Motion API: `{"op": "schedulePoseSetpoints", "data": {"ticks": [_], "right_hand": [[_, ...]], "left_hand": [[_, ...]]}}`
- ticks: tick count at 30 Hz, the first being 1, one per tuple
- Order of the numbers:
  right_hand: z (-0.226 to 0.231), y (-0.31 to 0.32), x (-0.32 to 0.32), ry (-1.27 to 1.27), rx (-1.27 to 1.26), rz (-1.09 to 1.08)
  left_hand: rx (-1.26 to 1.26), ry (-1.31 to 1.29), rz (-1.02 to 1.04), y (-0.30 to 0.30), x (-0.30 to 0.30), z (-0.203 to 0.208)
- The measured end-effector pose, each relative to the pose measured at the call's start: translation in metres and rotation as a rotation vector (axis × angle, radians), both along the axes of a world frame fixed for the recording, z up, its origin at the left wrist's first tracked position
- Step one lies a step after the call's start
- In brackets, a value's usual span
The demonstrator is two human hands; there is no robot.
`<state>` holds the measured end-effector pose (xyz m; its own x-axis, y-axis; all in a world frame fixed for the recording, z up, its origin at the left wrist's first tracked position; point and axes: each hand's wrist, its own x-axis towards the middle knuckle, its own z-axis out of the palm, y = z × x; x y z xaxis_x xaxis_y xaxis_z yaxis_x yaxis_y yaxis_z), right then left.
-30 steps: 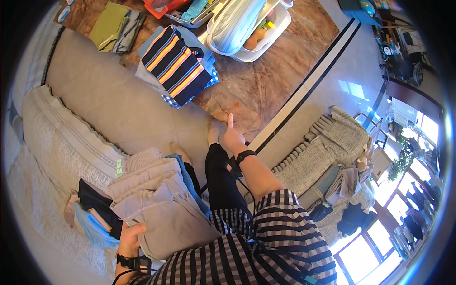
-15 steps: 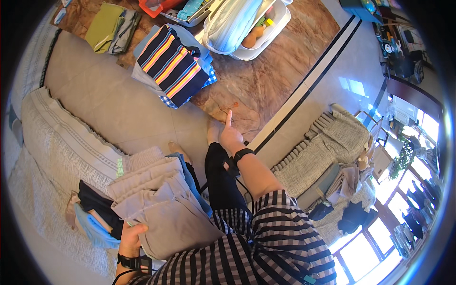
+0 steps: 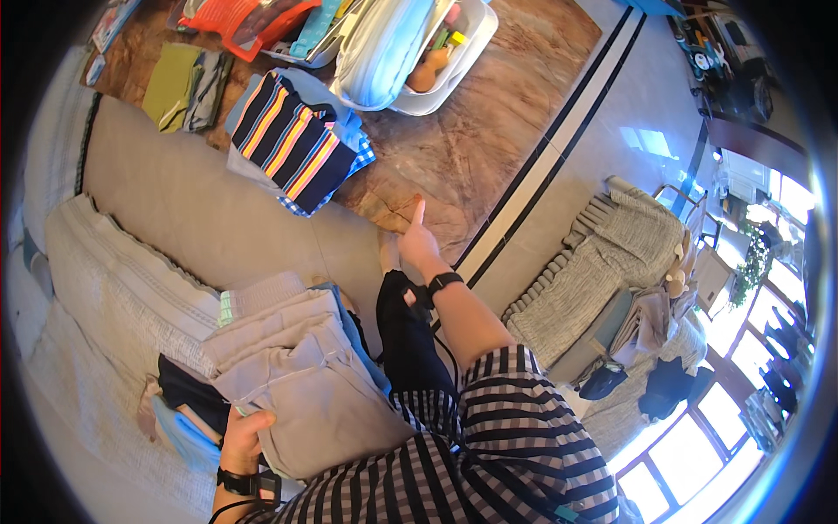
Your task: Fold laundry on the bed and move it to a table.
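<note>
A stack of folded clothes, mostly beige trousers (image 3: pixel 314 393), leans against my body at the lower middle. My left hand (image 3: pixel 244 437) grips its lower left edge, thumb on top and the other fingers hidden beneath. Out ahead over the near corner of the brown marbled table (image 3: pixel 489 157), my right hand (image 3: pixel 419 244) holds nothing. Its index finger is stretched forward, while the other fingers look curled. Left of that fingertip lies a pile of folded clothes with a dark, colourfully striped garment (image 3: pixel 292 144) on top.
Olive folded clothes (image 3: pixel 172 87) and a white plastic bin (image 3: pixel 445 74) occupy the table farther off. A sofa with a pale cover (image 3: pixel 131 253) stands at left, with dark and blue clothes (image 3: pixel 188 393) on it. More clothes lie on a covered seat (image 3: pixel 611 236) at right.
The view has shifted, so the table's things sit farther left and most of them lower. My left hand keeps its grip on the stack, and my right index finger stays stretched out.
</note>
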<state>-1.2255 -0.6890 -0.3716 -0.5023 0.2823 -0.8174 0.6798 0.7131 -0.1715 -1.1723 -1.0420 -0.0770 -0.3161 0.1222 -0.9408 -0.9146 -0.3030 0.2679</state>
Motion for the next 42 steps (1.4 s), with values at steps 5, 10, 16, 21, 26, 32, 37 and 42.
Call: {"op": "schedulePoseSetpoints", "data": {"ticks": [5, 10, 16, 21, 26, 32, 37, 42], "right_hand": [[0.067, -0.006, 0.035, -0.279, -1.134, -0.841], [0.143, 0.001, 0.071, -0.117, -1.51, -1.264], [0.085, 0.041, 0.058, -0.243, -1.446, -1.051], [-0.031, 0.093, -0.014, 0.312, -1.08, -0.874], [-0.04, 0.105, -0.114, 0.367, -0.914, -1.161], [-0.044, 0.041, -0.025, 0.257, -0.973, -1.101], [-0.051, 0.088, -0.06, 0.321, -0.777, -0.943], [-0.044, 0.104, -0.076, 0.387, -0.777, -1.191]], "left_hand": [[0.046, -0.024, -0.132, 0.033, -0.019, -0.026], [0.102, -0.069, -0.269, 0.085, -0.044, -0.05], [0.024, -0.114, -0.362, 0.096, -0.055, -0.051], [-0.026, -0.183, -0.422, 0.091, -0.06, -0.055], [-0.034, -0.221, -0.369, 0.09, -0.067, -0.054], [-0.053, -0.233, -0.356, 0.109, -0.085, -0.053], [-0.082, -0.196, -0.381, 0.108, -0.089, -0.052], [-0.059, -0.161, -0.379, 0.097, -0.081, -0.05]]}}
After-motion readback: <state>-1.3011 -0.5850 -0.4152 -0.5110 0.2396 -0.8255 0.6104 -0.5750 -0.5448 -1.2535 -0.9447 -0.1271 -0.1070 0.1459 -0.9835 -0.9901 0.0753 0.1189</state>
